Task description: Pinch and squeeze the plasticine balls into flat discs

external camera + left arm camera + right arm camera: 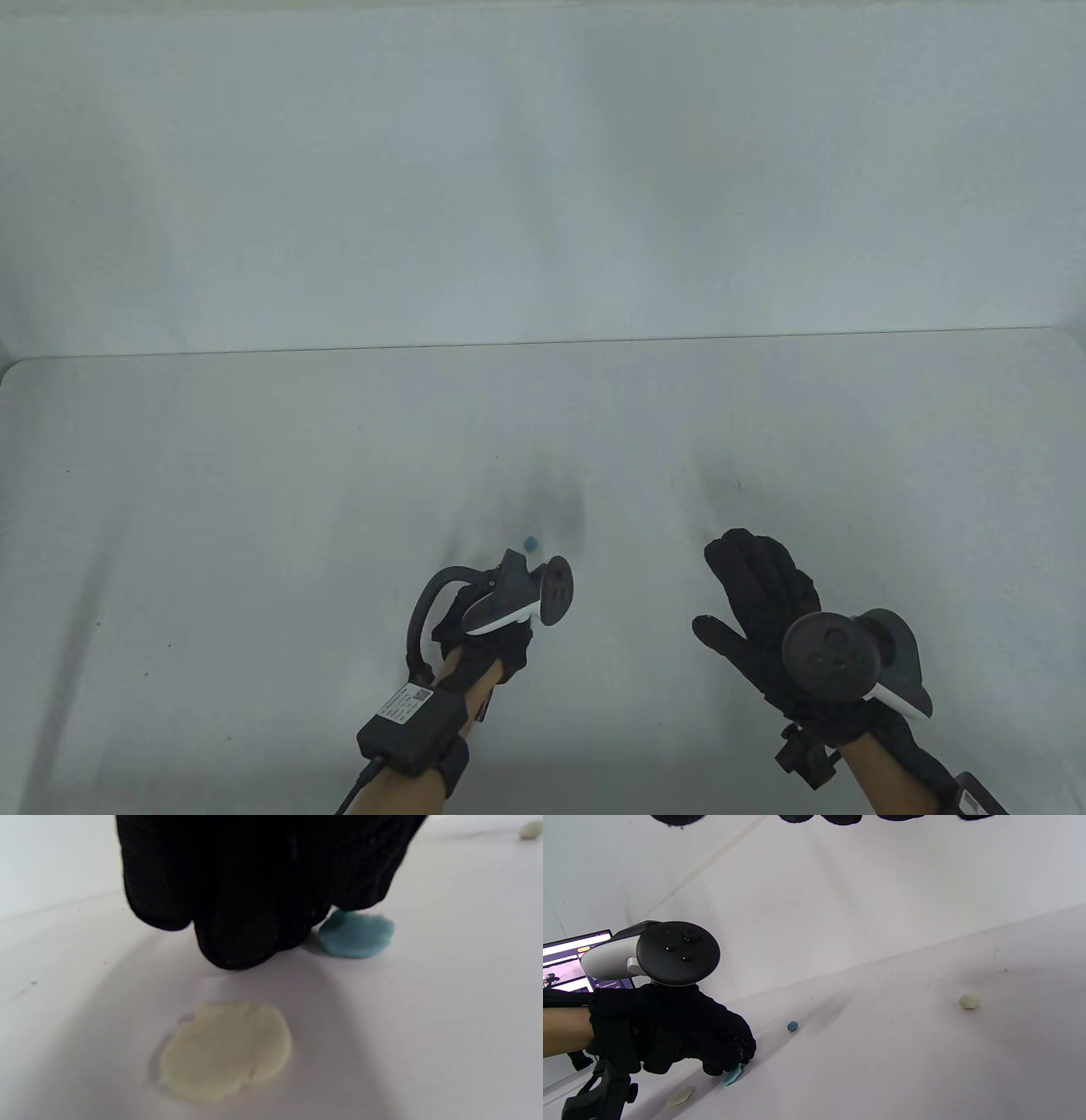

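Note:
My left hand point(501, 637) is curled, fingers down at the table. Its fingertips point(237, 942) pinch the edge of a flattened blue plasticine piece point(356, 934), which looks tilted under the hand in the right wrist view point(732, 1074). A cream flat disc point(227, 1050) lies on the table just in front of the hand, and shows in the right wrist view too point(681, 1095). A small blue ball point(531, 542) sits just beyond the left hand. A cream ball point(969, 1001) lies further right. My right hand point(738, 586) is open and empty, fingers spread.
The white table point(254, 475) ends at a far edge against a white wall point(543, 170). A lit monitor point(572, 959) stands off to the left behind my left hand. Dark smudges mark the table around the blue ball.

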`<state>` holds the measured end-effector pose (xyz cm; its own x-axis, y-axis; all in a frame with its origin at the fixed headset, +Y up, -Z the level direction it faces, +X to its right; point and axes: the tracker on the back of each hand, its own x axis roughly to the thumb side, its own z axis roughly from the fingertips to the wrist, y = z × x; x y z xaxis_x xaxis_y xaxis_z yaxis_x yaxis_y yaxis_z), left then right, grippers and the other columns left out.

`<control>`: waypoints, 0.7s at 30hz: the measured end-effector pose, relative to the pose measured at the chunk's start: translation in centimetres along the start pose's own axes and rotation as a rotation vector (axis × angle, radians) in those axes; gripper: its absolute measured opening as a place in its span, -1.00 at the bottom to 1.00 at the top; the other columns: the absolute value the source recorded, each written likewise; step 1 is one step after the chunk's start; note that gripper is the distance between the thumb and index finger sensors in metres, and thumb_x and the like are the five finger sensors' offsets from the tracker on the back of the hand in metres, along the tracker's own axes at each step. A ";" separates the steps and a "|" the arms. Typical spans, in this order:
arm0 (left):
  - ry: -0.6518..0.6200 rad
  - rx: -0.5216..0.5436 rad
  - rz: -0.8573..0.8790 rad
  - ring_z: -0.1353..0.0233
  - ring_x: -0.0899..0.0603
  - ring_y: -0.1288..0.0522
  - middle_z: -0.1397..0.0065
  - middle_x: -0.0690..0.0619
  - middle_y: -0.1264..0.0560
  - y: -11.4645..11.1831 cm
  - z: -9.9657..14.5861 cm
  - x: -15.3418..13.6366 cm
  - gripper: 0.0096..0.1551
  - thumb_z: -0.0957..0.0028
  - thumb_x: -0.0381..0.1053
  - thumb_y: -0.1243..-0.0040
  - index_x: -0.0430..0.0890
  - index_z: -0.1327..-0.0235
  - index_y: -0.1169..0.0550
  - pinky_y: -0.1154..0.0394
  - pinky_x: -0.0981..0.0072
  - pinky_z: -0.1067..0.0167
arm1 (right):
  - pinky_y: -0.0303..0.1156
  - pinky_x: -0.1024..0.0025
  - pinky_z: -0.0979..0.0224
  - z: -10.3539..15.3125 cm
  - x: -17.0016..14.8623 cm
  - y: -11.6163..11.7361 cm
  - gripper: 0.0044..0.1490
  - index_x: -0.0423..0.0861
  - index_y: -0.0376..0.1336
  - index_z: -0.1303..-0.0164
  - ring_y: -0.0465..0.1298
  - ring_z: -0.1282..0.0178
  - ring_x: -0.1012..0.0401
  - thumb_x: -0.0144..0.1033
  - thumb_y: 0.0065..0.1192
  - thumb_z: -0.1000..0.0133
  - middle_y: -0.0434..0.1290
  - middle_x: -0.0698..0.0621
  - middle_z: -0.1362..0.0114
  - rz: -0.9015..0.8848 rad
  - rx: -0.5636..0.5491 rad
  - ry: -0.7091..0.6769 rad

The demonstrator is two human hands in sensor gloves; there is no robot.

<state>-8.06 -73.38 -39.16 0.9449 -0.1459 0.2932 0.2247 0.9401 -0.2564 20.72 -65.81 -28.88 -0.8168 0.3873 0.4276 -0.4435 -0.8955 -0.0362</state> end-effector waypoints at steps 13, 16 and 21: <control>-0.012 0.229 0.075 -0.19 -0.18 -0.69 -0.33 -0.14 -0.57 8.3 0.1 -0.9 -0.40 -0.09 -0.01 -0.25 -0.19 -0.39 -0.52 -0.56 -0.03 -0.24 | 0.07 -0.48 -0.51 0.1 0.0 -0.2 -0.02 -0.13 -0.17 -0.75 -0.02 -0.73 -0.34 0.26 -0.21 -0.28 -0.11 -0.22 -0.81 0.009 -0.019 -0.001; -0.001 0.217 0.074 -0.22 -0.20 -0.67 -0.37 -0.16 -0.54 8.2 -1.6 -0.9 -0.38 -0.09 0.00 -0.25 -0.18 -0.41 -0.51 -0.55 -0.04 -0.25 | 0.07 -0.48 -0.50 0.1 0.0 -0.2 -0.02 -0.13 -0.17 -0.75 -0.02 -0.73 -0.34 0.26 -0.21 -0.28 -0.11 -0.22 -0.81 0.006 -0.019 -0.001; 0.026 0.170 0.125 -0.26 -0.21 -0.65 -0.40 -0.16 -0.53 6.7 -4.6 -1.1 -0.36 -0.09 0.02 -0.25 -0.16 -0.44 -0.50 -0.53 -0.07 -0.27 | 0.07 -0.48 -0.50 0.1 0.0 -0.3 -0.02 -0.13 -0.17 -0.75 -0.02 -0.73 -0.34 0.26 -0.21 -0.28 -0.11 -0.22 -0.81 -0.003 -0.015 -0.003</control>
<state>-6.46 -68.30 -45.41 0.9692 -0.0312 0.2443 0.0646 0.9894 -0.1298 20.89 -65.60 -28.81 -0.8145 0.3890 0.4304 -0.4511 -0.8911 -0.0484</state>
